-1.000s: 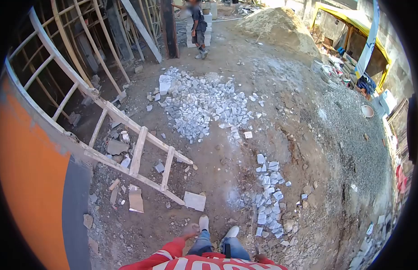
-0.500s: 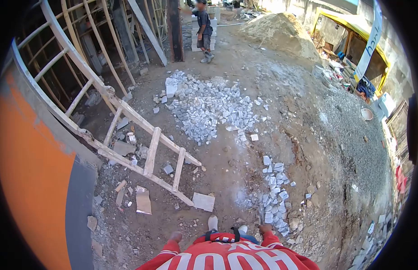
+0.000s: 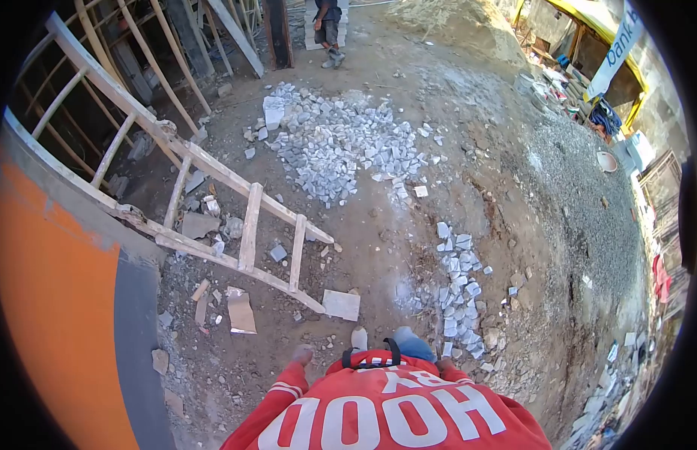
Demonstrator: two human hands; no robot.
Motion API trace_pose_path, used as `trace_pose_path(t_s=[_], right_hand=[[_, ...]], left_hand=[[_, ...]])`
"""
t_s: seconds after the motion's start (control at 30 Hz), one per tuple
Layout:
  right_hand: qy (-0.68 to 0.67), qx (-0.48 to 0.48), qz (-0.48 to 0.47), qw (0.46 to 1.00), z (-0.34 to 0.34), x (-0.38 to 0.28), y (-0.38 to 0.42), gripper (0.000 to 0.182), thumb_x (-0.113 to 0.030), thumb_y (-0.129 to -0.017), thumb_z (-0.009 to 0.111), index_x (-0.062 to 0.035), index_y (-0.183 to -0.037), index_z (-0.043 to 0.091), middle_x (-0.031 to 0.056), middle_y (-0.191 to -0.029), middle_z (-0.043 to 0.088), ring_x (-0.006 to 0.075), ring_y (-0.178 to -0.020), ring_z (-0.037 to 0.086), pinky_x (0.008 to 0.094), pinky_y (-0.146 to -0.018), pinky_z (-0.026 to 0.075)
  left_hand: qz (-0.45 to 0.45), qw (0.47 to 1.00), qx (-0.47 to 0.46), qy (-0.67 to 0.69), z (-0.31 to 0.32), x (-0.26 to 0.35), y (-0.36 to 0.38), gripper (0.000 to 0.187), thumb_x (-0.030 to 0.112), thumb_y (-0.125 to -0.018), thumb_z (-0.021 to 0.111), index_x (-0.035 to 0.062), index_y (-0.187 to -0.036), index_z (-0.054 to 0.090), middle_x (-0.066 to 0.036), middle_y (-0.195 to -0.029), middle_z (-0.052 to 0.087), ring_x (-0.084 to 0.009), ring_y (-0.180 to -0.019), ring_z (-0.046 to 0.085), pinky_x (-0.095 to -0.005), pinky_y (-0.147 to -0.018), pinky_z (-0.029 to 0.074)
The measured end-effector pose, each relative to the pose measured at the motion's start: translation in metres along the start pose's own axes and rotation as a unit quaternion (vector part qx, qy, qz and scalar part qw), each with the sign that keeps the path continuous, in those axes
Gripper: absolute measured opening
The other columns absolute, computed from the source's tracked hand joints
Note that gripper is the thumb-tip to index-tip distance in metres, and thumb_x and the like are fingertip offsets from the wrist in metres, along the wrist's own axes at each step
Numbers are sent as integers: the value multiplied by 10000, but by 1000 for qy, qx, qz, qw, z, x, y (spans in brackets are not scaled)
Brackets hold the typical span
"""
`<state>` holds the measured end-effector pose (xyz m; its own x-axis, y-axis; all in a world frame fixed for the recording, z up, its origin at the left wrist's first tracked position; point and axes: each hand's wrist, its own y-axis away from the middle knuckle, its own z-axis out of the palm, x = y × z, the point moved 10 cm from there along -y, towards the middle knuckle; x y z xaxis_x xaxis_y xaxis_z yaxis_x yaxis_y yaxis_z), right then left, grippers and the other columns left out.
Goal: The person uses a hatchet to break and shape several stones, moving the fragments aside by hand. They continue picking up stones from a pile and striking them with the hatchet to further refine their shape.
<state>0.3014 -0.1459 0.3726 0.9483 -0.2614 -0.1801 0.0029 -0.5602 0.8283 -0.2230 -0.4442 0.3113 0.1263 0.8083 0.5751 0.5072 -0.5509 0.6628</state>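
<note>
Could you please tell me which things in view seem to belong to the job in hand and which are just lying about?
Probably part of the job:
the small strip of broken stones, nearest the right hand
perhaps the larger stone heap ahead

Apparently just lying about:
the cardboard piece
the flat slab by the ladder's foot
the red cloth

Head-worn view, facing forward and down, close above red sweatshirt (image 3: 386, 401)

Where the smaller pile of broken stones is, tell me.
In the head view, the smaller pile lies right of centre, beyond the right hand, nearer than the larger pile.
</note>
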Motion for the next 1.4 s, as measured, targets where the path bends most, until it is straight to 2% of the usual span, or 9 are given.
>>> trace_pose_path(t_s=[0.13,0.33,0.67,0.77,0.83,0.9,1.03,1.27,1.4], right_hand=[[-24,-10,14,1000,0,-2,11,473,-274,-743,730,61,-1073,671,265,-1046,684,370,-948,687,442,-769,556],[-48,-15,19,999,-14,-23,-6,404,-242,-755,723,38,-1044,683,246,-1002,691,351,-896,694,440,-730,559],[31,-67,-52,996,-63,-125,-131,290,-188,-776,712,0,-997,702,214,-928,705,320,-809,707,437,-664,563],[85,-97,-64,990,-102,-157,-168,256,-172,-782,709,-12,-982,708,205,-906,708,311,-783,711,436,-644,565],[111,-117,-55,985,-137,-176,-190,234,-161,-787,706,-20,-973,711,199,-891,711,304,-765,713,435,-631,566],[131,-132,-44,982,-175,-204,-219,212,-150,-791,704,-27,-963,715,192,-876,714,298,-748,716,434,-618,567],[119,-117,34,985,-256,-287,-302,171,-129,-799,700,-43,-945,723,180,-847,719,286,-713,721,433,-591,569],[-13,34,-119,992,-400,-532,-326,272,-163,-824,548,47,-659,600,166,-524,562,303,-408,575,435,-379,424],[-14,42,-223,974,-401,-623,-333,325,-207,-828,580,72,-667,617,188,-539,590,313,-457,626,446,-417,472]], left_hand=[[76,994,40,-73,-40,72,-10,242,251,-875,568,68,-923,718,-137,-834,717,-280,-739,693,-411,-676,533],[-66,979,22,193,-33,95,-36,267,261,-883,587,84,-1040,710,-135,-962,731,-306,-845,698,-436,-771,534],[131,918,-109,-357,24,163,-75,291,280,-887,499,115,-971,723,-122,-1017,721,-320,-924,683,-444,-797,532],[-81,977,-24,-197,22,129,-121,342,312,-883,506,84,-981,741,-147,-1059,711,-354,-1024,670,-458,-883,515],[-6,921,-131,-365,8,193,-124,343,339,-873,546,78,-976,743,-162,-1025,716,-333,-978,684,-432,-859,525],[-77,993,72,44,-44,240,-138,321,336,-866,625,69,-1007,733,-168,-962,724,-299,-866,702,-407,-811,537],[-109,956,150,225,-102,366,-174,374,275,-848,726,67,-1154,673,-140,-951,723,-239,-855,699,-352,-805,542],[-2,970,202,137,-140,448,-208,361,235,-830,734,39,-1127,671,-135,-980,725,-242,-879,700,-356,-837,541],[-174,944,151,235,-102,357,-213,341,232,-826,726,58,-1117,686,-111,-979,732,-247,-869,709,-367,-811,554]])
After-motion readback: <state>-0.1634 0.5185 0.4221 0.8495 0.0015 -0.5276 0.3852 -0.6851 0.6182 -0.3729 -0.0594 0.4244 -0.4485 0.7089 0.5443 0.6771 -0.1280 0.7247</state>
